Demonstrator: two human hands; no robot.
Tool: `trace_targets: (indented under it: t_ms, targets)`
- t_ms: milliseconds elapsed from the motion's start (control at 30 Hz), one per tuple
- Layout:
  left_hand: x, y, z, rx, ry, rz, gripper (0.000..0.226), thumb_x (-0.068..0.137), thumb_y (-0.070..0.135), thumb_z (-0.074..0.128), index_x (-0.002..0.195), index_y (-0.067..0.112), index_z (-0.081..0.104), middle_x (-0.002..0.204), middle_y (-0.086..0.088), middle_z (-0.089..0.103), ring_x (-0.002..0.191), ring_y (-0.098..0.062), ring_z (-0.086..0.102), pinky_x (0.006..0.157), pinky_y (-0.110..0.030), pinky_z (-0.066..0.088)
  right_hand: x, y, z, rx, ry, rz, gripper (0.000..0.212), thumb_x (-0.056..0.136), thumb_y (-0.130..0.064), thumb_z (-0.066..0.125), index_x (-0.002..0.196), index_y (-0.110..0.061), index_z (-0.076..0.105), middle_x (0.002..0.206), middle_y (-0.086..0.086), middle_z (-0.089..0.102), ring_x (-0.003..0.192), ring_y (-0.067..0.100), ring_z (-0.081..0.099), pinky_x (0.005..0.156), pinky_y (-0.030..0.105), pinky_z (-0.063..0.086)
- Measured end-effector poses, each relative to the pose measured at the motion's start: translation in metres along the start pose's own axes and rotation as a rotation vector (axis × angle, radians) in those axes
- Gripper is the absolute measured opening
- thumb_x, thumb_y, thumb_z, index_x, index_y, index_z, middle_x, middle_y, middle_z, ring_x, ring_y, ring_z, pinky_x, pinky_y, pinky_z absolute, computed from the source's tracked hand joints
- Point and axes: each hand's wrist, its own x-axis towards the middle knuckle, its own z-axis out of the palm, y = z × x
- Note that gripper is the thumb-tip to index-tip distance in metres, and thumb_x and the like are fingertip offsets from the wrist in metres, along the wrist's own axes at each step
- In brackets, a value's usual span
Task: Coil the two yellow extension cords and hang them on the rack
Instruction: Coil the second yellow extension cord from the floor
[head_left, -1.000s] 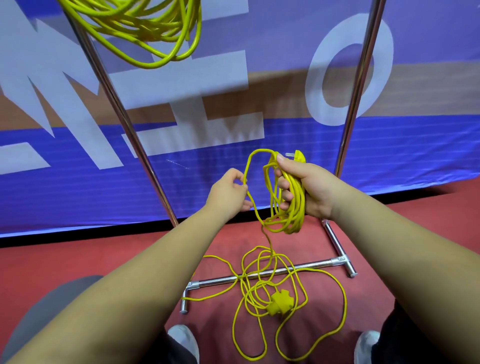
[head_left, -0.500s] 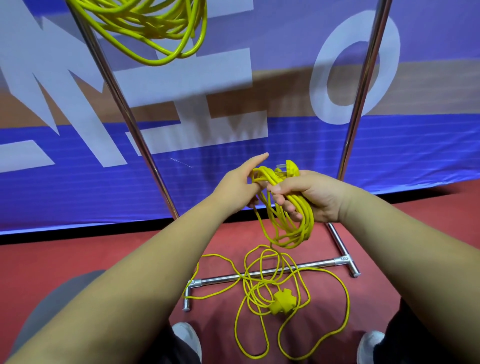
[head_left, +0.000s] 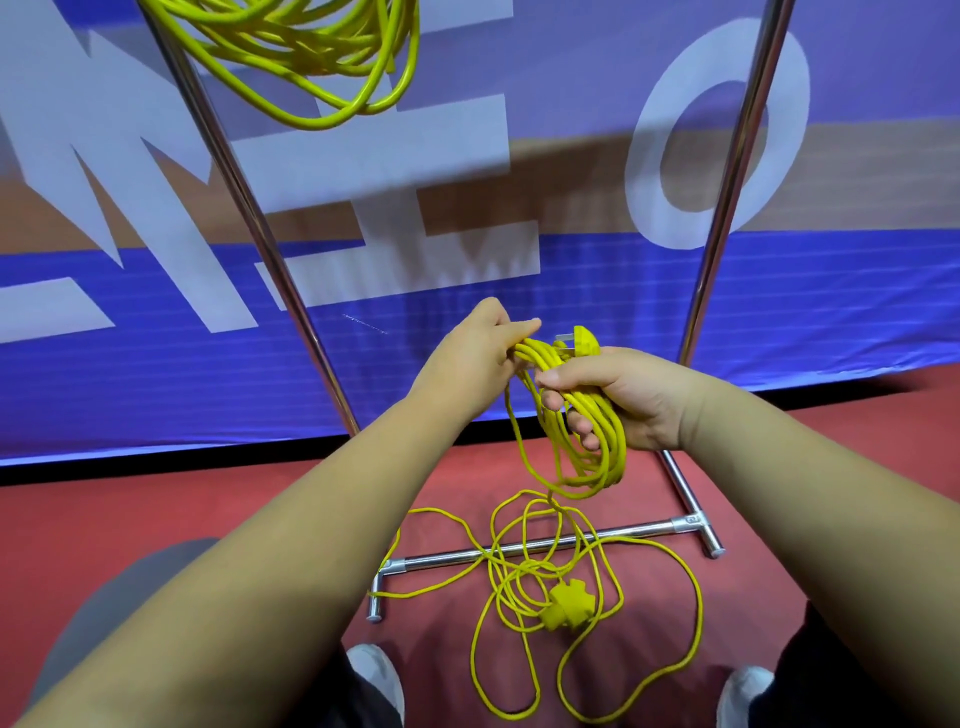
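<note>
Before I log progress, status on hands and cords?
Right hand grips part-wound coil; left hand pinches its top. Other cord hangs above. Slack tangled over rack's base bar.

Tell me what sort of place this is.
Probably an indoor sports or event hall: a smooth red floor, a big blue banner with large white letters along the wall, and a chrome rack standing before it.
</note>
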Motion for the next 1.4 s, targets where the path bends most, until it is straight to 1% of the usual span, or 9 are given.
trace_targets:
  t_ms: [267,500,667,767,867,1000,1100,1200,1400]
  targets:
    - [0.003,0.007,-0.008,-0.151,0.121,-0.008,0.023,0.09,0.014,0.069,0.111,0.023,0.068,0.1,0.007,0.055,0.081,-0.007,0.055,0.075,-0.021,0.044,0.011,-0.001,-0.011,0.028,0.106,-0.022,0.025,0.092,-0.034,0.071,0.084,-0.014,0.058,0.066,0.004,0.045,0.052,0.017,0.04,0.046,0.028,0.039]
    - [-0.001,0.004,0.005,-0.191,0.033,-0.241,0.036,0.096,0.006,0.055,0.131,0.013,0.057,0.125,-0.003,0.055,0.103,-0.016,0.061,0.092,-0.026,0.047,0.018,0.002,-0.011,0.09,0.228,-0.113,0.026,0.103,-0.033,0.064,0.082,-0.018,0.059,0.066,-0.002,0.046,0.044,0.01,0.036,0.038,0.022,0.031]
    - [-0.024,-0.007,0.028,0.023,-0.565,-0.632,0.046,0.098,0.02,0.055,0.136,0.002,0.037,0.131,-0.015,0.052,0.106,-0.038,0.062,0.078,-0.042,0.049,0.02,-0.003,-0.011,0.174,0.296,-0.127,0.027,0.104,-0.03,0.061,0.08,-0.02,0.056,0.058,-0.007,0.036,0.038,0.006,0.028,0.036,0.019,0.02]
    - [-0.058,-0.013,0.051,0.145,-1.066,-0.62,0.084,0.098,0.04,0.065,0.155,0.007,0.013,0.126,-0.027,0.062,0.092,-0.038,0.072,0.082,-0.045,0.059,0.017,-0.007,-0.011,0.204,0.282,-0.174,0.027,0.105,-0.033,0.059,0.083,-0.018,0.057,0.055,-0.007,0.032,0.036,0.006,0.024,0.034,0.019,0.019]
    - [-0.085,-0.016,0.078,0.104,-1.17,-0.475,0.108,0.095,0.05,0.068,0.163,0.026,-0.012,0.153,-0.021,0.049,0.118,-0.038,0.064,0.099,-0.041,0.053,0.015,-0.01,-0.008,0.222,0.257,-0.216,0.028,0.105,-0.035,0.058,0.084,-0.017,0.058,0.053,-0.006,0.03,0.035,0.007,0.023,0.034,0.019,0.018]
    - [-0.101,-0.017,0.099,-0.178,-0.97,-0.247,0.085,0.099,0.034,0.067,0.165,0.031,0.014,0.17,-0.003,0.023,0.151,-0.026,0.034,0.121,-0.03,0.029,0.015,-0.011,-0.005,0.278,0.205,-0.24,0.03,0.106,-0.034,0.055,0.082,-0.016,0.058,0.051,-0.006,0.03,0.033,0.007,0.023,0.035,0.017,0.018]
    - [-0.108,-0.013,0.106,-0.346,-0.961,-0.202,0.061,0.099,0.028,0.068,0.155,0.037,0.043,0.158,0.008,0.045,0.141,-0.013,0.045,0.118,-0.026,0.034,0.015,-0.014,-0.003,0.327,0.186,-0.258,0.031,0.106,-0.035,0.055,0.082,-0.016,0.058,0.05,-0.006,0.029,0.033,0.007,0.022,0.035,0.017,0.017]
    - [-0.109,-0.009,0.106,-0.431,-1.047,-0.25,0.032,0.096,0.022,0.071,0.126,0.032,0.066,0.112,0.015,0.066,0.102,-0.009,0.059,0.101,-0.025,0.049,0.015,-0.018,-0.002,0.355,0.186,-0.285,0.031,0.106,-0.035,0.054,0.081,-0.016,0.058,0.05,-0.007,0.028,0.033,0.007,0.021,0.035,0.017,0.017]
    - [-0.122,-0.01,0.12,-0.259,-1.363,-0.188,0.026,0.083,0.009,0.08,0.094,0.03,0.072,0.123,-0.002,0.071,0.113,-0.021,0.066,0.107,-0.041,0.05,0.014,-0.019,-0.013,0.399,0.274,-0.315,0.031,0.104,-0.036,0.057,0.08,-0.017,0.06,0.051,-0.007,0.029,0.035,0.007,0.021,0.036,0.019,0.016]
